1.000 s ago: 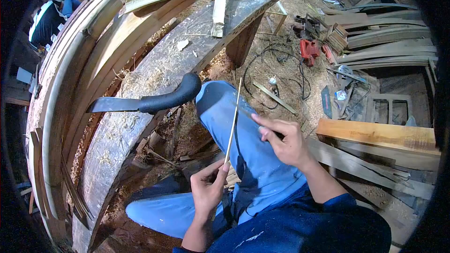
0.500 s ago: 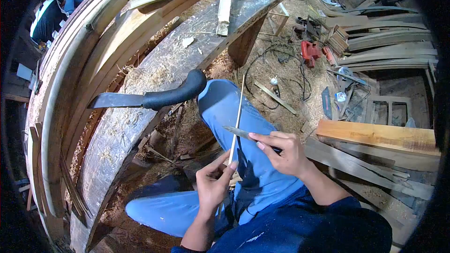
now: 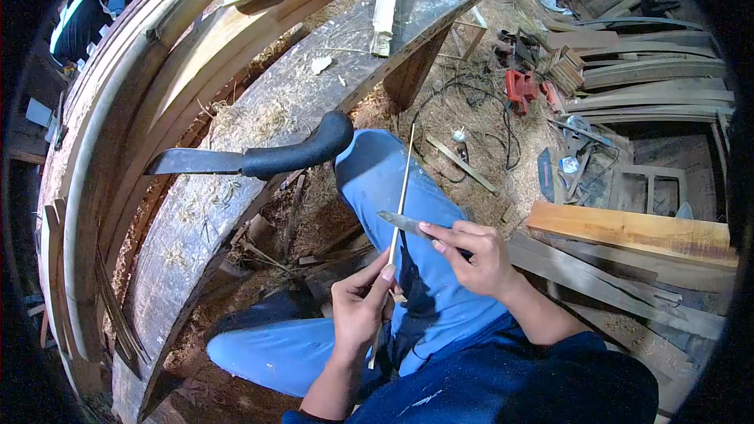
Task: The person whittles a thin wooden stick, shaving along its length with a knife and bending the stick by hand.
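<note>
Between the thumb and fingers of my left hand [image 3: 363,298] is a thin pale strip of wood or bamboo [image 3: 406,175], slanting up over my blue-trousered knee. My right hand [image 3: 475,259] grips a small knife [image 3: 400,222]; its handle is mostly hidden in the fingers. The blade points left and lies across the strip, just above my left hand. A larger knife with a curved black handle [image 3: 302,153] rests on the worn wooden bench [image 3: 188,228] to the left, its blade pointing left.
Curved wooden beams [image 3: 118,133] run along the left. A pale slat [image 3: 385,8] lies on the bench among shavings. To the right are a red power tool [image 3: 520,92] with a cable, an orange-toned board [image 3: 628,232] and stacked planks [image 3: 656,71]. Another person [image 3: 78,27] is at far upper left.
My left thumb has shifted slightly up the strip. The knife stays across the strip in nearly the same place. The view has moved a little.
</note>
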### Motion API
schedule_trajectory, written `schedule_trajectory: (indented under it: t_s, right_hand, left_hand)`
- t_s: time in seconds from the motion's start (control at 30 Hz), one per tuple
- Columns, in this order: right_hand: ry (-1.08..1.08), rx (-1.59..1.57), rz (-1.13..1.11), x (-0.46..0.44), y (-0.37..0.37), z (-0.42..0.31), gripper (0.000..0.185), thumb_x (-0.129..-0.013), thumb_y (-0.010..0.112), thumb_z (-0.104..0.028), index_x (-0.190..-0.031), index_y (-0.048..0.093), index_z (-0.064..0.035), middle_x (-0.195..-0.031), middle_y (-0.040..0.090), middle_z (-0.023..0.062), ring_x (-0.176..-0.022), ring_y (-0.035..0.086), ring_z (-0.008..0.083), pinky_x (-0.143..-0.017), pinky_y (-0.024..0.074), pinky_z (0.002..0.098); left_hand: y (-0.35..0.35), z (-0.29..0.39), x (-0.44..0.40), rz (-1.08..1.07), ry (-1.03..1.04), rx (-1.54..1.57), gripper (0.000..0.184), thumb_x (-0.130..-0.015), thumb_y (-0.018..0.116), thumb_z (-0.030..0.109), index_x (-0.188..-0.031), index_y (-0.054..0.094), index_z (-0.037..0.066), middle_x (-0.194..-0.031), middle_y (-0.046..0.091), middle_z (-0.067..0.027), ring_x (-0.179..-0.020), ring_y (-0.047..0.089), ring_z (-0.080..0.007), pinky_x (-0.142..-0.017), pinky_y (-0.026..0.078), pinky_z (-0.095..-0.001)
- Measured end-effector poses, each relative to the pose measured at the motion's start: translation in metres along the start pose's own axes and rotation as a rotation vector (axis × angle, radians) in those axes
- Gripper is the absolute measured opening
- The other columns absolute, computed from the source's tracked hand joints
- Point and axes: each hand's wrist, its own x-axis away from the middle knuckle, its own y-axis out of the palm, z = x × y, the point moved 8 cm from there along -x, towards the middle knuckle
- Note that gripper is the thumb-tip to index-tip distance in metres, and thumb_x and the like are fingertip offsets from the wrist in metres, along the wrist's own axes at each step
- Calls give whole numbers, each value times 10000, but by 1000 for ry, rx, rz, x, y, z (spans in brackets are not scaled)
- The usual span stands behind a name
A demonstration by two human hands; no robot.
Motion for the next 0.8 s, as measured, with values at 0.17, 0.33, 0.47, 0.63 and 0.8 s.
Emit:
schedule_trajectory:
  t_s: [0.17,0.33,0.47,0.63,0.8]
  right_hand:
    - [-47,71,18,2,4,-1,401,-863,675,-86,-1253,684,-183,-704,570,105,-568,568,253,-524,463,373]
    - [-11,54,105,-3,-4,9,441,-849,671,-35,-1267,674,-178,-722,566,115,-576,566,268,-543,469,379]
    - [-37,58,174,-7,-9,12,436,-853,667,-27,-1267,672,-164,-717,557,128,-576,561,283,-545,462,386]
    - [13,134,184,-9,-13,19,422,-859,663,-28,-1265,672,-145,-716,551,136,-573,557,285,-540,452,385]
    - [-27,104,209,-7,-11,16,425,-860,669,-35,-1269,671,-148,-702,540,132,-557,544,275,-529,446,377]
  left_hand:
    - [-6,-3,2,-2,-13,9,287,-958,636,73,-1231,658,-14,-690,619,-37,-454,448,-44,-407,325,-214]
    - [-9,-6,13,-2,-42,-39,270,-958,638,77,-1210,670,-14,-685,615,-38,-465,459,-47,-405,332,-220]
    - [-15,-19,21,15,-103,-12,280,-952,645,78,-1217,667,-11,-676,609,-36,-464,457,-54,-405,331,-223]
    - [-16,-27,25,-29,-111,24,289,-948,649,80,-1223,664,-10,-685,615,-38,-459,446,-56,-409,329,-223]
    - [-12,-26,18,5,-134,32,286,-941,661,93,-1210,674,-6,-687,619,-34,-477,456,-47,-421,328,-214]
